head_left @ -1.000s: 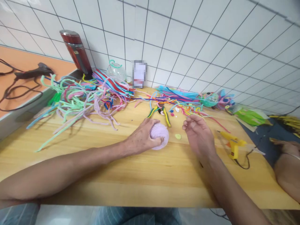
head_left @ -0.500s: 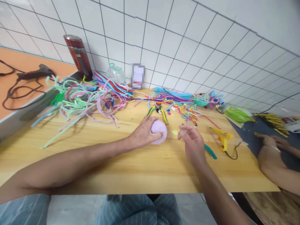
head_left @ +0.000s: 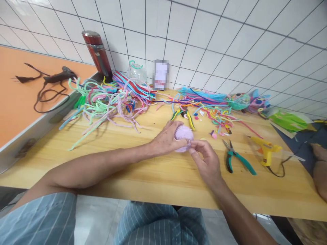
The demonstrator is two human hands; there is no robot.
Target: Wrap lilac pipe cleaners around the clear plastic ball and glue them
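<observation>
My left hand (head_left: 166, 139) is wrapped round a pale lilac ball wound from pipe cleaner (head_left: 183, 135), holding it on the wooden table (head_left: 158, 177). My right hand (head_left: 204, 160) presses against the ball's right side, its fingers pinched together at the surface. What the fingertips pinch is too small to name. The small yellow disc seen before beside the ball is hidden behind my right hand.
Heaps of coloured pipe cleaners (head_left: 107, 102) lie at the back left and back middle (head_left: 204, 105). Teal pliers (head_left: 237, 158) and a yellow glue gun (head_left: 267, 151) lie to the right. A red flask (head_left: 97, 52) stands by the wall. Another person's arm (head_left: 319, 166) shows at far right.
My right hand has moved left from open above the table to pinch against the ball. The view has shifted left, and the teal pliers now show.
</observation>
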